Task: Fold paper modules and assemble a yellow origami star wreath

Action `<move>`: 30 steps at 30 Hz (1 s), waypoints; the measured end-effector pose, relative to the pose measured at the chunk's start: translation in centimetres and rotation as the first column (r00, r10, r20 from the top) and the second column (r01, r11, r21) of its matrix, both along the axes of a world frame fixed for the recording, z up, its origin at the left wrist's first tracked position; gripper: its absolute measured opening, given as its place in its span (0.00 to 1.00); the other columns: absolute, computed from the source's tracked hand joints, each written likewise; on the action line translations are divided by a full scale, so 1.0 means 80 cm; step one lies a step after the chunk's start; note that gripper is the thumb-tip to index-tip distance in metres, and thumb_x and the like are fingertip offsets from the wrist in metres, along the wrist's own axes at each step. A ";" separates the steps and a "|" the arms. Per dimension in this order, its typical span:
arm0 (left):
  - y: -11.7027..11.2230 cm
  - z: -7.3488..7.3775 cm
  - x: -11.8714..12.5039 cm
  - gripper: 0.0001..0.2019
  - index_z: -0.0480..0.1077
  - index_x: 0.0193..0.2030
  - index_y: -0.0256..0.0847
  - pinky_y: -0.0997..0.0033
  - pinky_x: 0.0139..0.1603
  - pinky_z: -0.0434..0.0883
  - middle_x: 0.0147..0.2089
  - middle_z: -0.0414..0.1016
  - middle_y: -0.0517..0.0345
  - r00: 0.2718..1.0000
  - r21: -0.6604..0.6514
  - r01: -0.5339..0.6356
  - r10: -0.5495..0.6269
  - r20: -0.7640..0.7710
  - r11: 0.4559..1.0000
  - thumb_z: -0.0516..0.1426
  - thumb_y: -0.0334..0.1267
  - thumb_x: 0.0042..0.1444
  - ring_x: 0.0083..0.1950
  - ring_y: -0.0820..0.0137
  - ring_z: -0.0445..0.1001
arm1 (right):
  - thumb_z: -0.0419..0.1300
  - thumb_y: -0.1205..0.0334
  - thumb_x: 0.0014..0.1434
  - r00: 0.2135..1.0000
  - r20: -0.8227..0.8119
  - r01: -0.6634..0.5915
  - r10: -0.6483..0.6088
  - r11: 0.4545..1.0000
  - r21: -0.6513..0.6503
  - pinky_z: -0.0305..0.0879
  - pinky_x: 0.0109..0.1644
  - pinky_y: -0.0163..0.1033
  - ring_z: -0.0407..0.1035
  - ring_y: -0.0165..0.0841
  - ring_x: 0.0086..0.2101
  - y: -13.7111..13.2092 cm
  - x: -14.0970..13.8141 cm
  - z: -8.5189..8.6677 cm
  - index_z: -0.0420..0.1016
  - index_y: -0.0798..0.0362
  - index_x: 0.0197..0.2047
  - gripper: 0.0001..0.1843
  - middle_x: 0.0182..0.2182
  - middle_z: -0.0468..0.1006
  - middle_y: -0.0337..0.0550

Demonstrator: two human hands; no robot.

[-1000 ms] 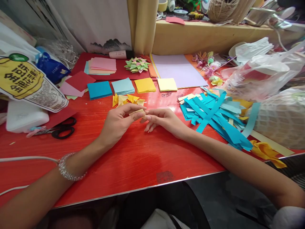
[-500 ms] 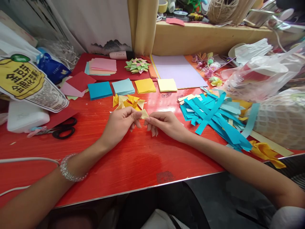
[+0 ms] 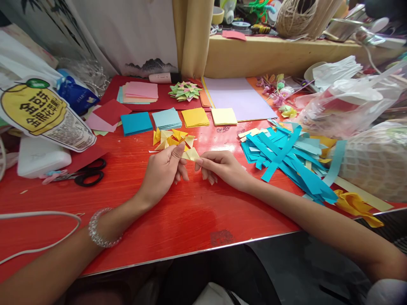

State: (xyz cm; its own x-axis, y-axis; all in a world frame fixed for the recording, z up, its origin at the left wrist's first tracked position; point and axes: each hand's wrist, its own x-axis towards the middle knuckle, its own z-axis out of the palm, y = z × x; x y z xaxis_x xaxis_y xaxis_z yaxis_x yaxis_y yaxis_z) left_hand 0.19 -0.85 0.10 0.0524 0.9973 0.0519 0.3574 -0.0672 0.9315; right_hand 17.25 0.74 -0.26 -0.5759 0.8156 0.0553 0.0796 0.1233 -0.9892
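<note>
The person's two hands meet above the red table (image 3: 178,228), with a small pale yellow folded paper (image 3: 192,154) between them; the left hand (image 3: 163,171) has its thumb and forefinger pinched together on the paper's left part, the thumb lying on top; the right hand (image 3: 222,169) nips the paper's right corner between thumb and forefinger tips, so the piece bridges the narrow gap from one grip to the other; most of its visible face lies just beyond the left thumb and close against the right fingertips; the other fingers of both hands curl loosely underneath, clear of the paper as far as I can see.

Right behind the held piece sits a cluster of yellow folded pieces (image 3: 178,135), partly covered by the left hand from where I look; whether the paper touches them I cannot tell; past those stand four squared stacks in a row, dark blue (image 3: 136,123), light blue (image 3: 167,118), yellow (image 3: 195,117) and pale yellow (image 3: 224,117); a heap of blue strips (image 3: 280,152) lies beyond the right forearm; black-handled scissors (image 3: 89,178) rest out past the left one.
</note>
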 end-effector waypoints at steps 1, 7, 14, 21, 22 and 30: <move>0.000 -0.001 0.000 0.22 0.62 0.22 0.39 0.78 0.15 0.61 0.14 0.69 0.61 1.000 0.000 -0.015 0.015 0.021 1.000 0.47 0.54 0.58 0.13 0.77 0.62 | 0.52 0.56 0.60 1.000 -0.001 -0.002 0.002 1.000 0.003 0.56 0.19 0.27 0.61 0.20 0.16 0.000 0.000 -0.001 0.67 0.58 0.25 0.17 0.17 0.68 0.34; 0.014 -0.002 -0.005 0.21 0.59 0.21 0.39 0.78 0.15 0.61 0.18 0.69 0.60 0.945 0.065 -0.150 0.124 0.304 0.987 0.48 0.52 0.58 0.15 0.78 0.61 | 0.50 0.54 0.61 0.994 -0.020 0.110 -0.109 0.994 0.018 0.54 0.17 0.27 0.59 0.20 0.15 0.005 0.004 -0.006 0.68 0.57 0.29 0.17 0.18 0.67 0.34; -0.002 0.001 0.006 0.10 0.64 0.28 0.38 0.79 0.21 0.63 0.22 0.65 0.65 0.962 0.021 0.111 -0.113 0.250 0.994 0.58 0.42 0.53 0.20 0.80 0.62 | 0.49 0.55 0.62 0.987 0.156 0.007 -0.040 0.979 0.204 0.55 0.21 0.28 0.59 0.20 0.17 -0.005 0.001 -0.002 0.67 0.58 0.27 0.18 0.19 0.67 0.35; -0.010 -0.001 0.009 0.11 0.62 0.25 0.38 0.78 0.23 0.61 0.22 0.67 0.64 0.936 -0.038 0.185 -0.164 0.313 0.982 0.58 0.40 0.53 0.23 0.78 0.64 | 0.49 0.56 0.62 0.954 0.272 -0.189 0.128 0.959 0.213 0.57 0.26 0.28 0.61 0.21 0.19 -0.005 0.000 0.000 0.71 0.59 0.28 0.18 0.17 0.66 0.35; -0.010 -0.001 0.010 0.11 0.62 0.25 0.39 0.77 0.23 0.61 0.21 0.65 0.64 0.928 -0.050 0.213 -0.186 0.324 0.976 0.58 0.40 0.53 0.23 0.77 0.64 | 0.49 0.56 0.62 0.950 0.276 -0.206 0.143 0.955 0.212 0.57 0.27 0.28 0.62 0.22 0.20 -0.005 0.000 0.000 0.72 0.59 0.28 0.19 0.17 0.66 0.35; 0.017 0.010 -0.013 0.10 0.58 0.28 0.40 0.77 0.17 0.51 0.28 0.70 0.62 0.908 0.119 -0.042 -0.012 0.420 0.992 0.53 0.39 0.58 0.16 0.82 0.49 | 0.52 0.53 0.60 0.976 0.215 -0.014 -0.030 0.980 0.198 0.56 0.27 0.30 0.60 0.23 0.23 0.003 -0.001 -0.005 0.72 0.57 0.34 0.16 0.23 0.69 0.37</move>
